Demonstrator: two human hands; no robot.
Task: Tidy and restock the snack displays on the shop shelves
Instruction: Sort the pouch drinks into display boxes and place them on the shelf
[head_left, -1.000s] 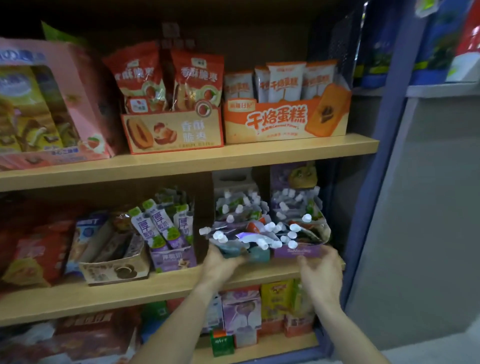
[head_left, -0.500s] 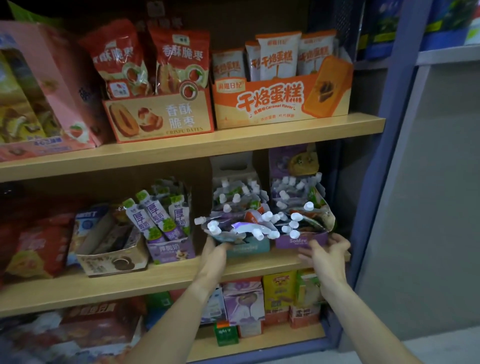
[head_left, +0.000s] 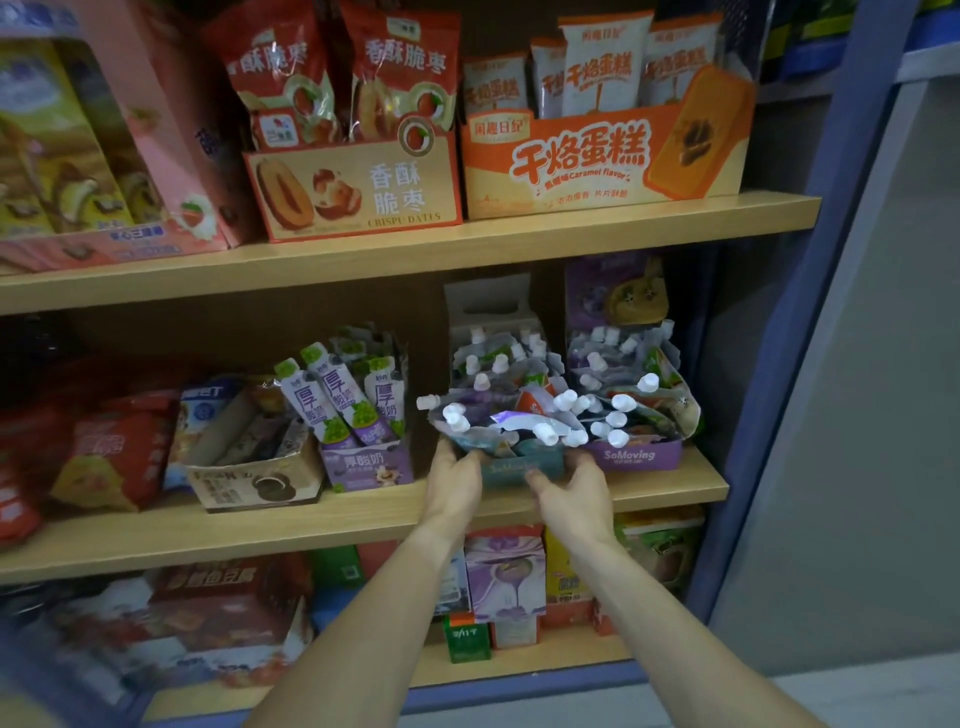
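A teal display box (head_left: 522, 462) full of white-capped spout pouches (head_left: 498, 415) stands at the front of the middle shelf (head_left: 363, 519). My left hand (head_left: 454, 480) grips its left front corner. My right hand (head_left: 571, 493) holds its right front corner, fingers curled at the box's face. Right beside it stands a purple SoMoving box (head_left: 641, 454) holding more spout pouches (head_left: 623, 395). Both boxes touch side by side.
Left on the same shelf are a purple yoghurt pouch box (head_left: 366, 465), a worn cardboard box (head_left: 249, 480) and red bags (head_left: 111, 452). The upper shelf carries a crispy dates box (head_left: 358, 192) and an orange cake box (head_left: 602, 161). A blue upright (head_left: 779, 364) bounds the right side.
My right hand has moved left from the purple box's front to the teal box's right corner. My left hand stays at the teal box. The camera has come closer.
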